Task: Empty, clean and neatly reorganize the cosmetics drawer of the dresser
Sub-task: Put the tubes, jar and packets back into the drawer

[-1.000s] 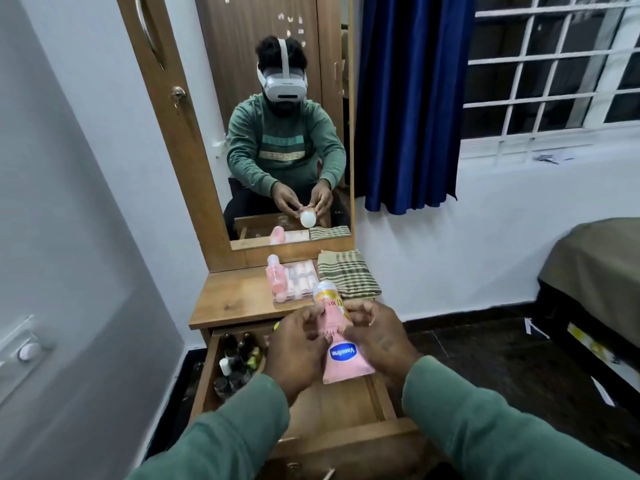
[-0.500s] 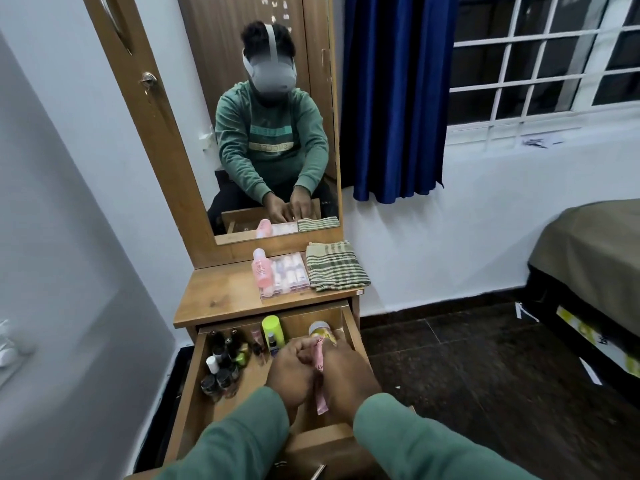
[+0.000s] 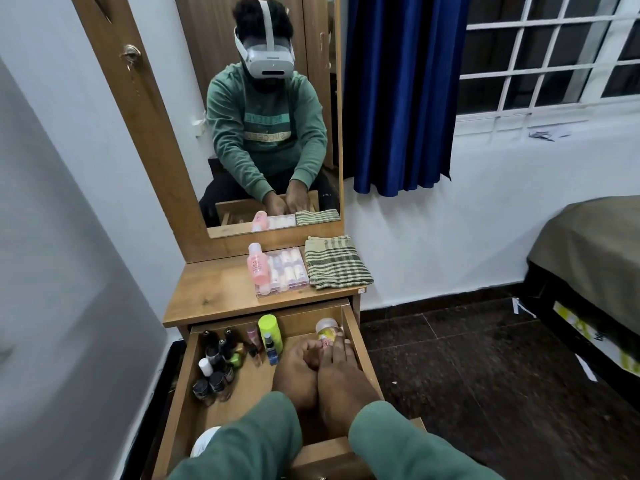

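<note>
Tube held low along the right wall of the drawer, both hands on it
Left hand and right hand lie side by side over the soft plastic tube, fingers curled round it as far as the view shows; most of its body is hidden beneath them. Its long axis runs front to back beside the wall, round pale cap toward the rear right corner, just ahead of the fingertips. Small dark glossy bottles crowd the rear left corner
</note>
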`<state>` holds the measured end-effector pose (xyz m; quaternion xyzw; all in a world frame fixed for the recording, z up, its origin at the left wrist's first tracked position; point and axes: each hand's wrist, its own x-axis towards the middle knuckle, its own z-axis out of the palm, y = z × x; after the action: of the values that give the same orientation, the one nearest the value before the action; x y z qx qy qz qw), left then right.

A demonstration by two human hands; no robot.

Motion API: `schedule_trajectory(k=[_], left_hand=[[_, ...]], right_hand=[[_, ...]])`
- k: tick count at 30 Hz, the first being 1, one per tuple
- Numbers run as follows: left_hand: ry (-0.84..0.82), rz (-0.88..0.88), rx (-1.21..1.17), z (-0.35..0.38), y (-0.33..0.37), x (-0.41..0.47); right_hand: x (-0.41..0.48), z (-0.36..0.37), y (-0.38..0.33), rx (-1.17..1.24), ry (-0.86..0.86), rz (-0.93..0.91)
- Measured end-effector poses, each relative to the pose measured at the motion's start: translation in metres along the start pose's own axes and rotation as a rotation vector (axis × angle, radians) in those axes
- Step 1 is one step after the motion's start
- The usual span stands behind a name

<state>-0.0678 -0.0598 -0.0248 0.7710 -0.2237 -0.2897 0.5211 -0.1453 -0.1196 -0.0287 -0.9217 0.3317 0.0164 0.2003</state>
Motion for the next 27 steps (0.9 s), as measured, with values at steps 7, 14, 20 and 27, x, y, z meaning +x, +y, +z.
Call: schedule_trajectory(k=[7,14,20,27], left_hand=[[0.036,0.010,0.084,0.002,-0.001,0.002],[0.136,0.179,0.296,-0.002,0.012,-0.006],[0.247,0.329,0.233,-0.043,0.050,0.003],[0.520,0.270,0.118,-0.120,0.089,0.059]], right_hand=[[0.001,0.002,-0.001,-0.039,0.034,0.006],[-0.006,-0.018,-0.004,-0.075,0.119,-0.119],[0.009,-0.074,-0.028,0.217,0.361,-0.251],[0.085,-0.129,-0.073,0.554,0.334,-0.110]])
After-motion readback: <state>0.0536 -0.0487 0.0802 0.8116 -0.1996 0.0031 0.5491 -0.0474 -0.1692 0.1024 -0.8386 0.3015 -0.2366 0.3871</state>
